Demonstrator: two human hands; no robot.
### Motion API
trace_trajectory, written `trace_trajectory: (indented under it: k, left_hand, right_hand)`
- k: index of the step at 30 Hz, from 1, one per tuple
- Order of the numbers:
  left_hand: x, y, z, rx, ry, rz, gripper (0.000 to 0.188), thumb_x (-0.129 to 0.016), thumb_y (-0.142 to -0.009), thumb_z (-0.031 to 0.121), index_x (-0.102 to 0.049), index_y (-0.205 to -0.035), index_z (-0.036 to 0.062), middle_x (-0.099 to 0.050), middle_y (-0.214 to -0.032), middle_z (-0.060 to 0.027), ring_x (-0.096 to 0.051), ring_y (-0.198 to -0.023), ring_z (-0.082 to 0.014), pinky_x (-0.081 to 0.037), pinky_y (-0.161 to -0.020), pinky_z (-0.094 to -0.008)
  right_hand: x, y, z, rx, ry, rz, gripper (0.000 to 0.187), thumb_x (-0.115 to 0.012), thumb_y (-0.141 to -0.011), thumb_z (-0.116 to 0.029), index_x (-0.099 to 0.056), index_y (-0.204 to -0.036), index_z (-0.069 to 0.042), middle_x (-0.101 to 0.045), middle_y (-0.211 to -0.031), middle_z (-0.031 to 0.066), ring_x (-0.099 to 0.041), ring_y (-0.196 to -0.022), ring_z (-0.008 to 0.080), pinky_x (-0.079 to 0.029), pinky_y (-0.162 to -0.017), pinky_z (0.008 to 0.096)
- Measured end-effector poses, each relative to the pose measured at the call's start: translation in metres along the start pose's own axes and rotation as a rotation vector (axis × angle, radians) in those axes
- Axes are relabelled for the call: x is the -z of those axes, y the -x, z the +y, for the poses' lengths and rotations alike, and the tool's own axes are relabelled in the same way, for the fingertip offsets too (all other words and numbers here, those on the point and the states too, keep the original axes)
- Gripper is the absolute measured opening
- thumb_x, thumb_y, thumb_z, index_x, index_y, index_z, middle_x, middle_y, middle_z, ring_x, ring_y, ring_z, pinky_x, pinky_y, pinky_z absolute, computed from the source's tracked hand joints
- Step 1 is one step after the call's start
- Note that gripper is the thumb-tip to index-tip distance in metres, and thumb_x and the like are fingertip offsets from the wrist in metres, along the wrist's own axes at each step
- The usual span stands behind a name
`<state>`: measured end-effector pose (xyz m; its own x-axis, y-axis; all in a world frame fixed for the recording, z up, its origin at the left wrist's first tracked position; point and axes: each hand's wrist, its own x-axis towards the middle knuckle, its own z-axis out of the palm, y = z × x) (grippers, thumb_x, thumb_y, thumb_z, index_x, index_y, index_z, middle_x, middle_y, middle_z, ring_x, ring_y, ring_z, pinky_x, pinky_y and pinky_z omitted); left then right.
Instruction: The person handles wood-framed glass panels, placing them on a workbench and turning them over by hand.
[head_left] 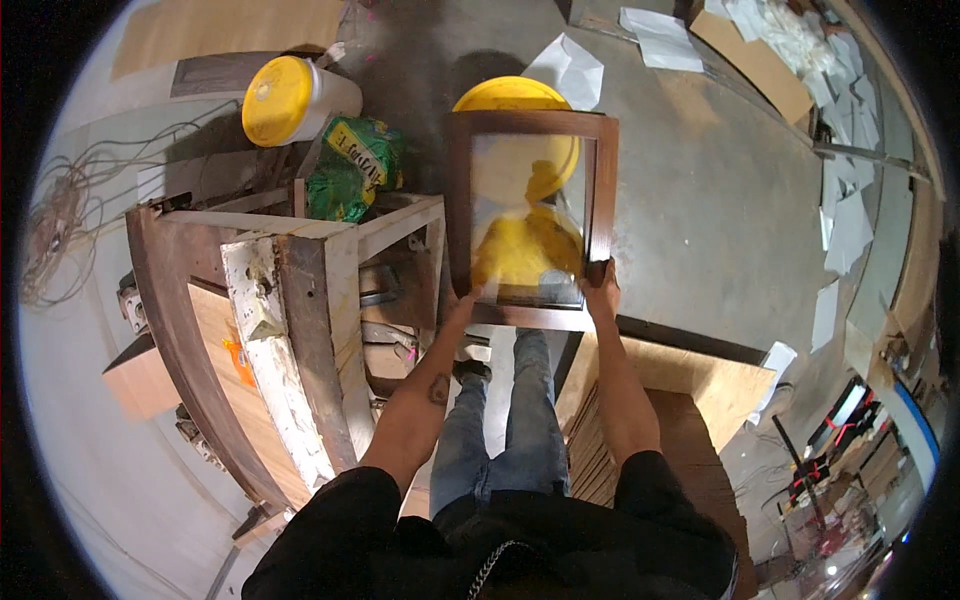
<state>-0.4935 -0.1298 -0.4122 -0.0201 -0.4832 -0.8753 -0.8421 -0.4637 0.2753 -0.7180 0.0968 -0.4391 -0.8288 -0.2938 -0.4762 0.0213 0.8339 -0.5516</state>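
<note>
In front of my legs I hold up a rectangular brown wooden frame with a glass pane (605, 190). My left hand (467, 303) grips its lower left corner, with most of the fingers hidden behind the wood. On the lower right side my right hand (602, 293) is closed around the edge, thumb toward the front. Through the glass, yellow round shapes show, partly blurred by reflections. A yellow bucket lid (510, 93) sticks out above the frame's top edge.
To the left stands a worn wooden workbench (290, 225) with a green plastic bag (355, 170) on it. Behind it lies a white bucket with a yellow lid (278, 100). Wooden boards (690, 390) are by my right leg. Paper sheets and a cardboard box (755, 70) lie far right.
</note>
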Motion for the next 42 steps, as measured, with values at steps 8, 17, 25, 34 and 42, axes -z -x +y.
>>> trace_trajectory:
  k: [8, 17, 25, 34, 42]
  left_hand:
    - [0.02, -0.035, -0.041, 0.004, 0.226, -0.115, 0.101, -0.072, -0.077, 0.046, -0.014, -0.15, 0.0067, -0.03, -0.149, -0.0171, -0.034, -0.133, -0.0303, -0.031, -0.106, -0.0368]
    - [0.01, -0.055, -0.069, -0.154, 0.489, -0.227, 0.097, -0.07, -0.079, 0.048, -0.018, -0.149, 0.0064, -0.035, -0.144, -0.0189, -0.039, -0.129, -0.0322, -0.035, -0.102, -0.0386]
    - [0.012, 0.011, -0.004, -0.07, 0.146, -0.102, 0.095, -0.068, -0.079, 0.051, -0.02, -0.147, 0.0041, -0.028, -0.148, -0.0199, -0.031, -0.135, -0.0344, -0.03, -0.109, -0.0417]
    - [0.014, 0.014, -0.034, -0.157, 0.038, 0.002, 0.102, -0.064, -0.079, 0.056, -0.011, -0.15, 0.006, -0.014, -0.153, -0.0191, -0.022, -0.139, -0.0359, -0.025, -0.111, -0.0424]
    - [0.013, -0.01, -0.058, -0.191, 0.142, -0.034, 0.115, -0.065, -0.073, 0.064, -0.005, -0.148, -0.0006, -0.024, -0.149, -0.0234, -0.028, -0.137, -0.0363, -0.028, -0.11, -0.0404]
  right_hand:
    - [0.019, -0.001, -0.037, 0.03, -0.084, -0.078, 0.081, -0.071, -0.075, -0.022, -0.031, -0.142, 0.0, -0.055, -0.123, 0.0244, -0.058, -0.106, 0.041, -0.049, -0.087, 0.0448]
    - [0.031, 0.001, -0.054, 0.0, -0.076, -0.085, 0.076, -0.068, -0.076, -0.027, -0.034, -0.14, -0.005, -0.062, -0.108, 0.0187, -0.062, -0.093, 0.0364, -0.05, -0.082, 0.0425]
    - [0.027, -0.013, -0.009, -0.019, -0.42, -0.241, 0.058, -0.065, -0.086, -0.014, -0.038, -0.136, -0.003, -0.06, -0.102, 0.0083, -0.056, -0.087, 0.0187, -0.049, -0.078, 0.0315]
    - [0.027, 0.001, -0.05, 0.035, -0.26, -0.295, 0.06, -0.068, -0.085, -0.021, -0.04, -0.134, -0.001, -0.053, -0.121, 0.0106, -0.052, -0.104, 0.0198, -0.045, -0.088, 0.0316]
    - [0.046, 0.013, -0.097, -0.355, -0.27, -0.422, 0.058, -0.068, -0.086, -0.026, -0.042, -0.132, -0.002, -0.056, -0.118, 0.0128, -0.054, -0.104, 0.0245, -0.046, -0.086, 0.0345]
